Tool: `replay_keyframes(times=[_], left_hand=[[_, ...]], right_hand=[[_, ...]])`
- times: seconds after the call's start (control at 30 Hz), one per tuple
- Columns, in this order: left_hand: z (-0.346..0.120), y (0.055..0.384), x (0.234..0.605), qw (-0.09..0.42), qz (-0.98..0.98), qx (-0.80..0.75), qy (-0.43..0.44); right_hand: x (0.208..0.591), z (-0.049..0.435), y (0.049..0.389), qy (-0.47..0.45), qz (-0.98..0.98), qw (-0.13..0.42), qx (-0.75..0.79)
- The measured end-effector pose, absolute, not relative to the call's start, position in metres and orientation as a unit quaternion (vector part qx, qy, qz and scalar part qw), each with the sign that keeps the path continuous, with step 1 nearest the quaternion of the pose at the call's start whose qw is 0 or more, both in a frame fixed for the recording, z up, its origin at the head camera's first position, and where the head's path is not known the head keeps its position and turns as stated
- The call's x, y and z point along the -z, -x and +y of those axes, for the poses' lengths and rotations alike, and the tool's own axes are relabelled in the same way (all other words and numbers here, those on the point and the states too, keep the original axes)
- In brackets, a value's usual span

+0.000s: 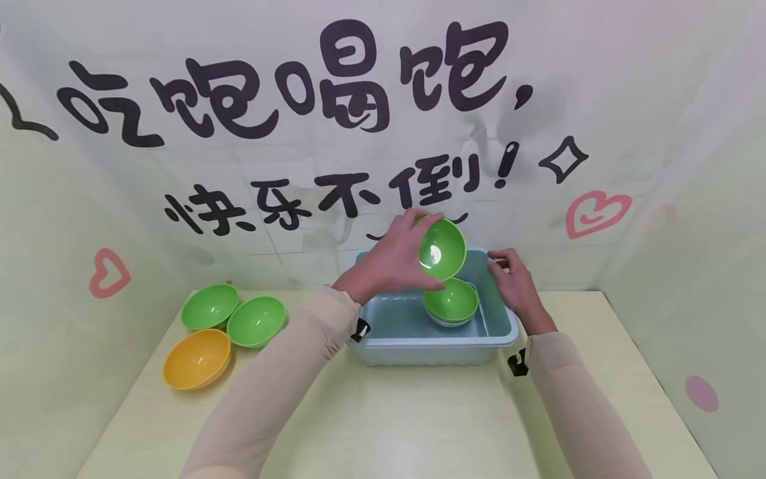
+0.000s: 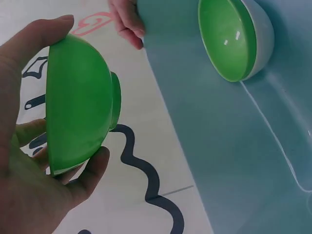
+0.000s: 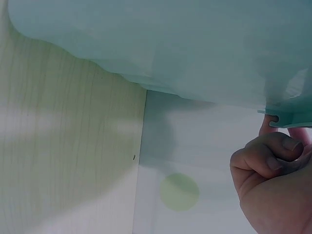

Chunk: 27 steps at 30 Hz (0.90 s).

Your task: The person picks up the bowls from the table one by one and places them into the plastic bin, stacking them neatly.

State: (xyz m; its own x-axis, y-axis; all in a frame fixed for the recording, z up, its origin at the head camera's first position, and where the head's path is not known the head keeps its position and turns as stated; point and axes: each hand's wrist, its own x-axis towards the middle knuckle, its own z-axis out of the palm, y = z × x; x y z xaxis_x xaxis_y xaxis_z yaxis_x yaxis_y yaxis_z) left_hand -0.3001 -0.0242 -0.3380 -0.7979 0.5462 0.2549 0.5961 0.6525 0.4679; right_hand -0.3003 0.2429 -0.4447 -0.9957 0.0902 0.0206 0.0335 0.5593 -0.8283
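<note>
My left hand (image 1: 397, 256) grips a green bowl (image 1: 445, 249) by its rim and side, thumb and fingers spread around it. The bowl is tilted on its side above a blue plastic basin (image 1: 389, 342). In the left wrist view the held bowl (image 2: 80, 105) shows its rounded outside and foot. Inside the basin another green bowl (image 1: 451, 303) sits in a white one (image 2: 263, 36). At the basin's right rim my right hand (image 1: 516, 286) pinches the edge; in the right wrist view that hand (image 3: 273, 170) has its other fingers curled below the rim.
On the table's left side stand two green bowls (image 1: 209, 307) and an orange bowl (image 1: 197, 359), close together. A white printed curtain (image 1: 371, 153) rises behind the basin and along both sides. The pale wooden table (image 1: 413, 419) extends in front.
</note>
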Motion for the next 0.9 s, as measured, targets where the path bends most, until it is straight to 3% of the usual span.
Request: replay_keyframes(times=[0.3, 0.63, 0.9], left_hand=[[-0.013, 0.314, 0.352, 0.008, -0.92, 0.229, 0.318], [-0.009, 0.326, 0.364, 0.052, -0.921, 0.15, 0.356], [-0.004, 0.33, 0.376, 0.026, -0.921, 0.137, 0.363]], right_hand=[[0.448, 0.244, 0.301, 0.037, -0.881, 0.032, -0.471], [0.445, 0.243, 0.301, 0.039, -0.876, 0.035, -0.479], [0.446, 0.242, 0.3, 0.037, -0.873, 0.039, -0.485]])
